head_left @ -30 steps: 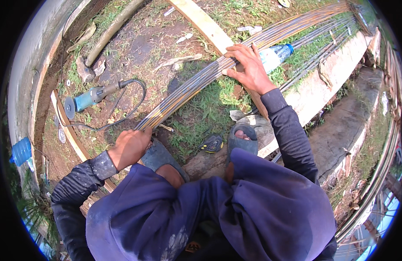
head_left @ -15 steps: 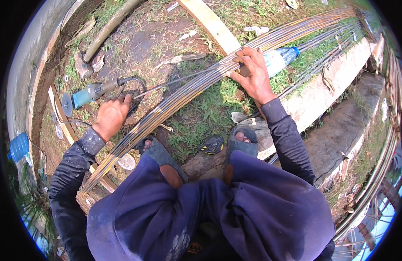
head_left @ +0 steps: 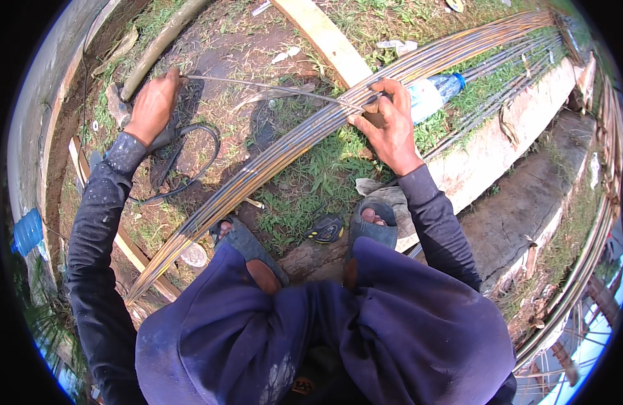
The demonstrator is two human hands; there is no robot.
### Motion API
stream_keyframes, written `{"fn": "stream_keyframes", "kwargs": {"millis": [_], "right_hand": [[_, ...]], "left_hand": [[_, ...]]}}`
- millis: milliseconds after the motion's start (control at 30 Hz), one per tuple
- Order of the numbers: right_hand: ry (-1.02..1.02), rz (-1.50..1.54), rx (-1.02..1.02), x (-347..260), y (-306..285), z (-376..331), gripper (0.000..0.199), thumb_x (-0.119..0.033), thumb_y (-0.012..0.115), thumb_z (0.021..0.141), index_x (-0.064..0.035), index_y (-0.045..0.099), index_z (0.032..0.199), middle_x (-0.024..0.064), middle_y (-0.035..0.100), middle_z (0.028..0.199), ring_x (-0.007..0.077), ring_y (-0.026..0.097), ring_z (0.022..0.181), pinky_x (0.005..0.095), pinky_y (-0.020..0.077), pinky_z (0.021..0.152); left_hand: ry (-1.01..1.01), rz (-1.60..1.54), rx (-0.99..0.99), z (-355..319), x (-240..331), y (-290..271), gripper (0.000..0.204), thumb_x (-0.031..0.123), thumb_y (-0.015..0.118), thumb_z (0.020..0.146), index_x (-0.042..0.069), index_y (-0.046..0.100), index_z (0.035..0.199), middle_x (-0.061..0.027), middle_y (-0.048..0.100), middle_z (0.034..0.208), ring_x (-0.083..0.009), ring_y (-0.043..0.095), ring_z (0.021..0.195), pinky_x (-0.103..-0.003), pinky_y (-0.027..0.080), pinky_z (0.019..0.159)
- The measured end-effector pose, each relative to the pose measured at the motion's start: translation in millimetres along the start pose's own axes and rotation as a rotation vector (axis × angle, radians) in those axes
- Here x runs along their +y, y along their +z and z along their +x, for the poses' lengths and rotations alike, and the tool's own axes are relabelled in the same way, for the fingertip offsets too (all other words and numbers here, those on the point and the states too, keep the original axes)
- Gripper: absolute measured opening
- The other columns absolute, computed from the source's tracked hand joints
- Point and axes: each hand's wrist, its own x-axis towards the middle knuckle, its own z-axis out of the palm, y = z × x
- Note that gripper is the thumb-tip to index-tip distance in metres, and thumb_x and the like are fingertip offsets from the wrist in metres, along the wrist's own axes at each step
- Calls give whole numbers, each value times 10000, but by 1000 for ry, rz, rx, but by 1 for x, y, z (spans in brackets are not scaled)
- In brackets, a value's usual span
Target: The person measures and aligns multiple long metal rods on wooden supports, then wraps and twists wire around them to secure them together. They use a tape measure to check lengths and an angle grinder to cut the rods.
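My left hand (head_left: 154, 106) is closed around one end of a thin steel rod (head_left: 257, 84), lifted off the pile at the upper left. The rod slants across to my right hand (head_left: 390, 128), whose thumb and fingers pinch it above the bundle. Beneath lies a long bundle of steel rods (head_left: 271, 158), grey and rusty orange, running from lower left to upper right. An angle grinder (head_left: 164, 138) rests on the ground by my left wrist, mostly covered by hand and sleeve. Its black cable (head_left: 217, 145) loops beside it.
A wooden plank (head_left: 325, 42) passes under the bundle. A plastic bottle with a blue cap (head_left: 429, 94) lies right of my right hand. Between my sandalled feet sits a black and yellow tape measure (head_left: 326, 228). A wooden pole (head_left: 164, 42) leans at the upper left; a pale board (head_left: 507, 142) lies right.
My left hand has moved up and away from beside the grinder, swinging the rod's end with it. My right hand has gone from resting on the bundle to pinching the rod.
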Motion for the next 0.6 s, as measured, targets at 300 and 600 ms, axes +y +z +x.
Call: {"fn": "stream_keyframes", "kwargs": {"millis": [300, 600], "right_hand": [[148, 38, 27, -16, 12, -9, 262, -109, 838, 765, -2, 610, 836, 187, 523, 1236, 387, 479, 1187, 484, 398, 1007], [45, 9, 94, -8, 13, -12, 299, -103, 848, 756, -20, 572, 834, 191, 543, 1179, 404, 518, 1127, 500, 433, 944]], "left_hand": [[-472, -948, 287, 134, 44, -16, 280, 172, 638, 957, -12, 615, 1166, -136, 692, 984, -226, 684, 821, -361, 545, 679], [-715, -1180, -422, 73, 125, -11, 558, 383, 634, 997, -130, 584, 1211, -196, 709, 1032, -217, 706, 777, -337, 581, 618]]}}
